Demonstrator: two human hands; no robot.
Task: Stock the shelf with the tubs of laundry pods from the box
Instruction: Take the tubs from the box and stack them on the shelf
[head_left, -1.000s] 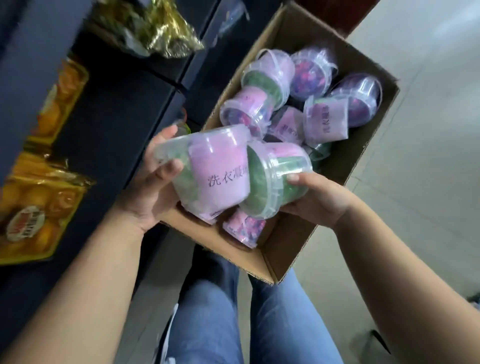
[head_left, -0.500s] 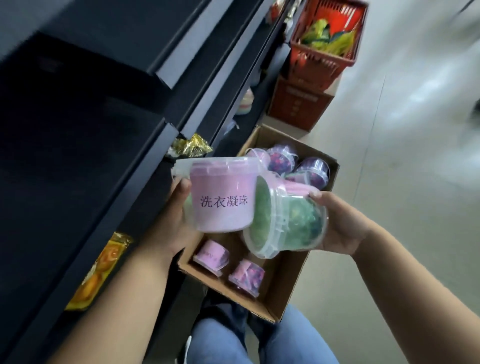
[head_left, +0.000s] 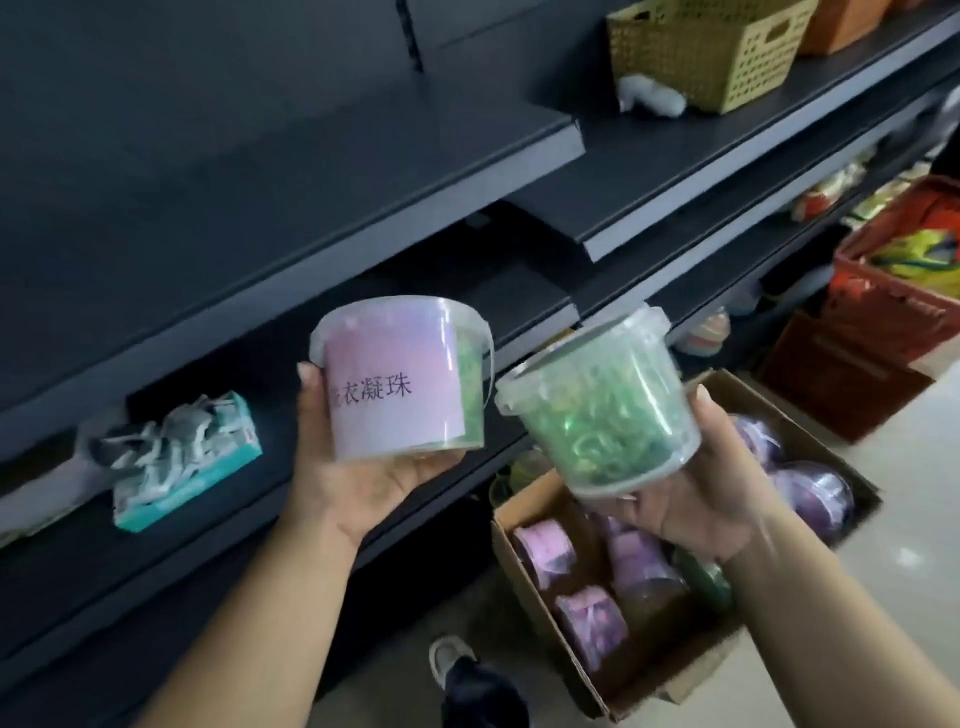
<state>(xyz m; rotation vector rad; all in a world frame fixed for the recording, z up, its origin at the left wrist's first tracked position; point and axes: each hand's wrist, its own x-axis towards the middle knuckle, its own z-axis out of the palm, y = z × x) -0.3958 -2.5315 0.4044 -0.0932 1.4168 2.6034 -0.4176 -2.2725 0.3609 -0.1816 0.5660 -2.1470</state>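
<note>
My left hand (head_left: 358, 483) holds a clear tub with a pink label (head_left: 397, 382) upright from below, thumb up its left side. My right hand (head_left: 696, 493) cups a second clear tub of green pods (head_left: 597, 410), tilted to the left, fingers under its base. Both tubs are raised in front of the dark shelves (head_left: 291, 171), apart from each other. The cardboard box (head_left: 524, 587) stands on the floor below my right hand, with several pink-labelled and purple tubs (head_left: 587, 618) lying inside.
A teal tissue pack (head_left: 182, 462) lies on the lower shelf at the left. A yellow woven basket (head_left: 701, 47) sits on the upper shelf at the right. Red crates (head_left: 883, 312) stand on the floor beyond the box. My shoe (head_left: 452, 660) shows below.
Both hands have lifted the two tubs up from over the box to shelf height and drawn them apart. The view has swung up from the box to the shelves.
</note>
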